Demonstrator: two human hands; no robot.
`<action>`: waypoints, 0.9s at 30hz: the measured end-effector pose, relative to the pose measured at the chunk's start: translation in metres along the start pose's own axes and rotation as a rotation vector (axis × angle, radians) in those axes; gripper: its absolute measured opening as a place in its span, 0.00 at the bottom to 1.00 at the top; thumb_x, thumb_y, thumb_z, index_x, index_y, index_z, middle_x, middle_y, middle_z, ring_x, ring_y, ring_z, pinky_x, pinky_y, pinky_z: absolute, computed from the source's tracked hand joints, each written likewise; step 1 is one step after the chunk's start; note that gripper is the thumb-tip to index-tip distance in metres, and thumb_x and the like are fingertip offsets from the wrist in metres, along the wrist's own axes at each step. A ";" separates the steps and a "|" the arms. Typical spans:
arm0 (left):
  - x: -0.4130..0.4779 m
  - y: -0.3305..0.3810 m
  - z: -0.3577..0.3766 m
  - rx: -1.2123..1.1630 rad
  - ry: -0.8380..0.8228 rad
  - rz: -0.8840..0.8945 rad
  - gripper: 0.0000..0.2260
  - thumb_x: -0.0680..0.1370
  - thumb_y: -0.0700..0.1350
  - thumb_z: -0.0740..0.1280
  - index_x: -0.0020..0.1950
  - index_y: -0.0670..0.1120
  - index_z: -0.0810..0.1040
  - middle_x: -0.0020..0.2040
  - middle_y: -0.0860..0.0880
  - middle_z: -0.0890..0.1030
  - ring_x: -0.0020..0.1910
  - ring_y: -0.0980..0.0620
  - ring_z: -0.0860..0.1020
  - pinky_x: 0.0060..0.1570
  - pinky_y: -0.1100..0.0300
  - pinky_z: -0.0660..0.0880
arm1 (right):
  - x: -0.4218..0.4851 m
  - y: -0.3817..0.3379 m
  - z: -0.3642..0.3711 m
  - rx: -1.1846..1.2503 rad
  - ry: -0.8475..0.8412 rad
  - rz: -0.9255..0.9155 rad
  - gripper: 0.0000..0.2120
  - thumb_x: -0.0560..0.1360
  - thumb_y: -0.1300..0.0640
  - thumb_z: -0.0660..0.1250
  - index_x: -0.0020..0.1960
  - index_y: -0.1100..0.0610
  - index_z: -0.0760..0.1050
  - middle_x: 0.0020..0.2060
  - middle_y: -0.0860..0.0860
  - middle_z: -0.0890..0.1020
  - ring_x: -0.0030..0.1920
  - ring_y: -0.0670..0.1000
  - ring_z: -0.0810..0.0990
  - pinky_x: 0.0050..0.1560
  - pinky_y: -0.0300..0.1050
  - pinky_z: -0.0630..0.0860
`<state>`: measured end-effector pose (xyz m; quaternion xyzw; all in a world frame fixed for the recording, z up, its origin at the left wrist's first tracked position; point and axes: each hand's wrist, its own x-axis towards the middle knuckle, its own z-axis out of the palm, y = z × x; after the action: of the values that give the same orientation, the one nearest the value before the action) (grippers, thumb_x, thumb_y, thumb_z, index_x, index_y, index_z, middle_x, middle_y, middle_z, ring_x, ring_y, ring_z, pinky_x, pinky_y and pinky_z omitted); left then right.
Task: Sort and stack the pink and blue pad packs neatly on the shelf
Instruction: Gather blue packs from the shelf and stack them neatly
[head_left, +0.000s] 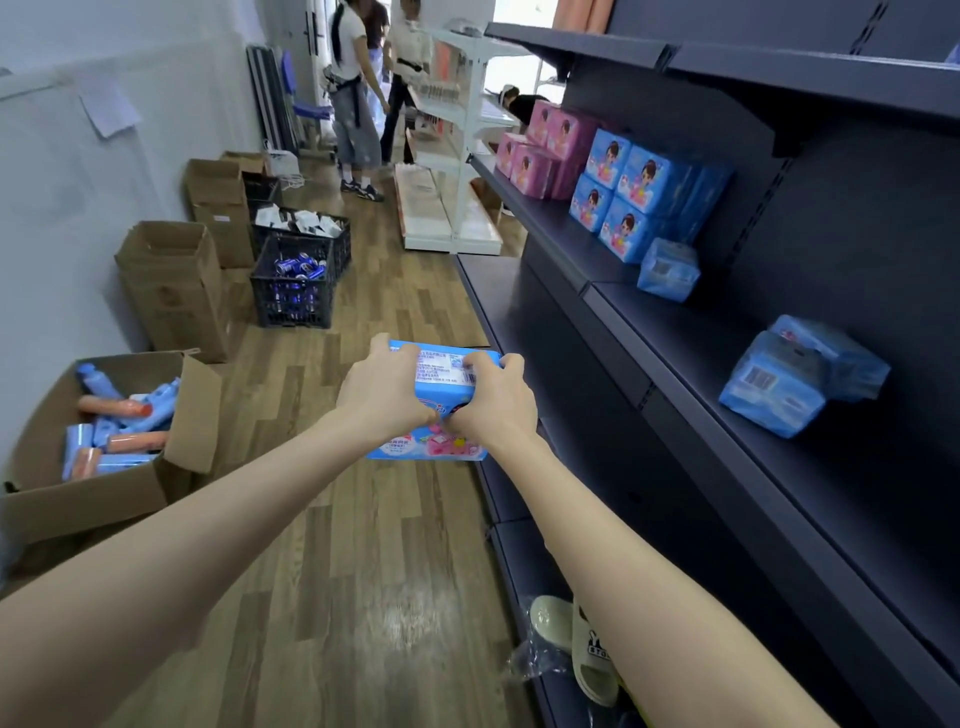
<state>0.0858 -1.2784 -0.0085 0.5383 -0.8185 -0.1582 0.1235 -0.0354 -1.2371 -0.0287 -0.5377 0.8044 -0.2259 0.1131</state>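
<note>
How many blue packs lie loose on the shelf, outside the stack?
3: one loose pack beside the blue stack; a front pack and back pack nearer the camera. Others may hide behind.

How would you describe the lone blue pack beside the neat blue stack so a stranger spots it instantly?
Find the dark shelf unit on the right and follow its middle shelf to the blue stack. The lone blue pack stands just camera-side of it, unstacked, showing a barcode-like panel instead of the cartoon fronts.
</note>
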 end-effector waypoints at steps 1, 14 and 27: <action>0.004 -0.001 0.000 -0.002 -0.001 0.003 0.28 0.68 0.49 0.73 0.65 0.45 0.69 0.70 0.44 0.61 0.56 0.39 0.75 0.52 0.53 0.71 | 0.004 -0.001 0.001 -0.004 0.002 -0.001 0.30 0.68 0.54 0.73 0.66 0.52 0.64 0.59 0.54 0.63 0.53 0.55 0.74 0.46 0.46 0.75; 0.087 -0.008 -0.001 -0.001 0.022 -0.001 0.29 0.69 0.49 0.73 0.66 0.44 0.68 0.69 0.45 0.61 0.54 0.39 0.76 0.51 0.52 0.72 | 0.093 -0.004 0.010 -0.008 -0.005 -0.021 0.29 0.68 0.54 0.72 0.65 0.53 0.64 0.60 0.54 0.62 0.53 0.56 0.74 0.50 0.50 0.78; 0.232 -0.003 0.001 -0.020 0.071 -0.050 0.28 0.69 0.49 0.72 0.66 0.44 0.68 0.68 0.47 0.62 0.52 0.40 0.76 0.50 0.52 0.72 | 0.248 -0.003 0.011 -0.020 -0.046 -0.091 0.31 0.67 0.52 0.74 0.66 0.53 0.64 0.60 0.54 0.62 0.54 0.56 0.74 0.53 0.53 0.77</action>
<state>-0.0022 -1.4930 -0.0029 0.5625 -0.7983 -0.1503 0.1537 -0.1268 -1.4674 -0.0216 -0.5797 0.7786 -0.2104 0.1159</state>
